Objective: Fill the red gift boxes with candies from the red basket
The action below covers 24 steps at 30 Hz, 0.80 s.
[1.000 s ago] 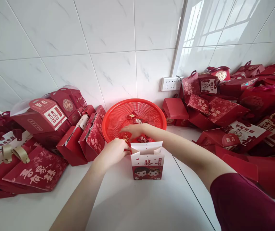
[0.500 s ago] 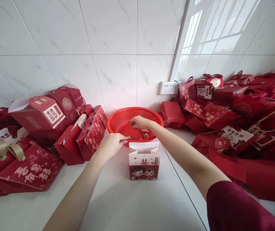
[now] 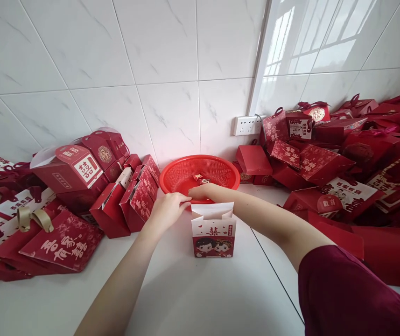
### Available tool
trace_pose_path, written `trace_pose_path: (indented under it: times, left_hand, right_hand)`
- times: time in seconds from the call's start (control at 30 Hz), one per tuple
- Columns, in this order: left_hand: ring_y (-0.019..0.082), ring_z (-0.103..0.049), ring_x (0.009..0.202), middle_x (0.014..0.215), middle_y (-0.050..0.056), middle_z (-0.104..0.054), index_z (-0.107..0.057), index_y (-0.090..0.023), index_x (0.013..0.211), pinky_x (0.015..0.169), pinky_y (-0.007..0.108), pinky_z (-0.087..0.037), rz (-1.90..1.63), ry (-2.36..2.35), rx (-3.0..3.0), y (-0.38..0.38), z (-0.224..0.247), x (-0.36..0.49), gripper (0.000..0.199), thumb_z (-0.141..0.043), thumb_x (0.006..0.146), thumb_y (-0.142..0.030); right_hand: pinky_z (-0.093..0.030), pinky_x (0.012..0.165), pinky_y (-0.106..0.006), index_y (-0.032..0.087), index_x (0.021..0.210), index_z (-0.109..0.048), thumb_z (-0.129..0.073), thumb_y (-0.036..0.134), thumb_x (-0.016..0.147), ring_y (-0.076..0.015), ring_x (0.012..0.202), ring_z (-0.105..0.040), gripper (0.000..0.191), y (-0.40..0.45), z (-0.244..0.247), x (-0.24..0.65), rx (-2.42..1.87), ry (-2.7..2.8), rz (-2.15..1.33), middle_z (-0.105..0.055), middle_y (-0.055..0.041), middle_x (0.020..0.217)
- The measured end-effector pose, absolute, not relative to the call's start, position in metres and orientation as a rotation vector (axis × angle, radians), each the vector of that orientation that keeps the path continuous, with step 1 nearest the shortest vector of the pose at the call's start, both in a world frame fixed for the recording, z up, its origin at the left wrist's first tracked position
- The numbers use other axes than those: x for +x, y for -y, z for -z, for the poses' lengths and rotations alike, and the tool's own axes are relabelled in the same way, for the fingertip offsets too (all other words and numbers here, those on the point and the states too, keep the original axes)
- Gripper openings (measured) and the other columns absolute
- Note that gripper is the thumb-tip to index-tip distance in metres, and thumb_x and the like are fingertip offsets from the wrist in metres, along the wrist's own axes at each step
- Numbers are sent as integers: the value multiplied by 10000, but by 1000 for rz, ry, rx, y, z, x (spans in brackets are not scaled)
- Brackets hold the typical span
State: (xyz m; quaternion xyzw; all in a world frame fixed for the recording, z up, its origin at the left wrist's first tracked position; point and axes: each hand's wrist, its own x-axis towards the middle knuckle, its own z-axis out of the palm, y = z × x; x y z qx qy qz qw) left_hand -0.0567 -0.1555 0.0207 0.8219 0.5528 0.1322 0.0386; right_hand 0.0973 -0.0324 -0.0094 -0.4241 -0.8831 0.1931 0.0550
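Note:
A red perforated plastic basket stands against the tiled wall, with a few small red-and-gold wrapped pieces in it. My left hand is at the basket's front left rim, fingers drawn together; what they hold, if anything, is hidden. Inside the basket, my right hand reaches low toward the left hand, and its fingertips are mostly out of sight. In front of the basket, an open-topped red and white paper gift box with two cartoon figures stands upright on the table, touched by neither hand.
Red gift boxes stand in a group to the left, beside a box with gold ribbon handles. A large pile of red boxes covers the right side. A power strip is on the wall.
My right hand has lowered into the basket, toward its front left. The gold piece seen at my left fingertips no longer shows. The view has shifted slightly.

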Motion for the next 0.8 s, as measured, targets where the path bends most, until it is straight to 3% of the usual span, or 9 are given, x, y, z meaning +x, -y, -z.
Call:
trace_pose_path:
  times: [0.07, 0.13, 0.23, 0.3, 0.4, 0.47, 0.57, 0.7, 0.8]
  left_hand:
    - [254, -660, 1068, 1201, 19, -713, -723, -297, 1159, 858, 338, -500, -418, -1676, 2504, 154, -21, -58, 322, -484, 944, -318]
    - [245, -669, 1045, 1199, 23, -713, -723, -288, 1156, 857, 330, -507, -418, -1645, 2492, 154, -23, -60, 311, -520, 922, -316]
    - [213, -701, 943, 1250, 39, -685, -704, -260, 1181, 853, 316, -532, -457, -1563, 2438, 160, -33, -62, 343, -612, 857, -325]
    - [193, -706, 910, 1286, 53, -659, -685, -249, 1199, 870, 321, -545, -608, -1506, 2343, 167, -44, -63, 376, -628, 856, -393]
    - [202, -700, 953, 1248, 82, -669, -658, -226, 1197, 791, 319, -587, -885, -1386, 2084, 181, -62, -59, 454, -532, 905, -550]
    - [213, -711, 923, 1193, 122, -684, -642, -182, 1188, 695, 300, -604, -935, -1218, 1905, 188, -72, -51, 549, -473, 909, -624]
    - [223, -725, 841, 1035, 148, -719, -653, -127, 1125, 682, 317, -613, -887, -904, 1714, 198, -78, -35, 639, -448, 889, -685]
    - [166, -718, 786, 929, 80, -734, -696, -163, 998, 662, 235, -587, -902, -787, 1580, 212, -77, -16, 382, -614, 882, -517]
    - [128, -696, 796, 995, 47, -722, -718, -203, 982, 651, 190, -566, -996, -796, 1591, 219, -75, -11, 237, -672, 871, -407]
  right_hand:
    - [-529, 715, -319, 153, 769, -680, -738, 177, 780, -176, 736, -655, 63, 32, -1, 102, -1220, 2708, -635, -693, -26, 782]
    - [-511, 766, -321, 155, 770, -681, -726, 86, 719, -214, 832, -667, 96, 37, -15, 112, -1124, 2647, -625, -708, -50, 857]
    - [-456, 941, -323, 160, 932, -628, -555, 131, 872, -211, 1137, -591, 99, 57, -32, 140, -1003, 2400, -517, -638, -109, 1189]
    - [-415, 1024, -342, 177, 971, -559, -479, 233, 953, -187, 1233, -531, 100, 79, -38, 163, -909, 2189, -485, -569, -122, 1283]
    - [-452, 1003, -372, 195, 839, -525, -659, 290, 871, -199, 1160, -581, 167, 120, -44, 192, -541, 1777, -673, -614, -88, 1157]
    - [-475, 967, -379, 194, 791, -546, -732, 260, 814, -203, 1120, -591, 199, 147, -50, 204, -455, 1763, -712, -617, -70, 1133]
    - [-493, 929, -392, 194, 778, -592, -745, 196, 804, -204, 1052, -603, 155, 181, -61, 210, -341, 1935, -650, -630, -65, 1087]
    - [-497, 942, -408, 218, 903, -609, -711, 169, 834, -229, 1129, -569, 132, 208, -68, 207, -272, 2063, -613, -595, -81, 1181]
    - [-502, 935, -393, 231, 1104, -540, -764, 253, 801, -249, 1200, -515, 378, 213, -65, 201, -374, 1978, -656, -499, -109, 1312]
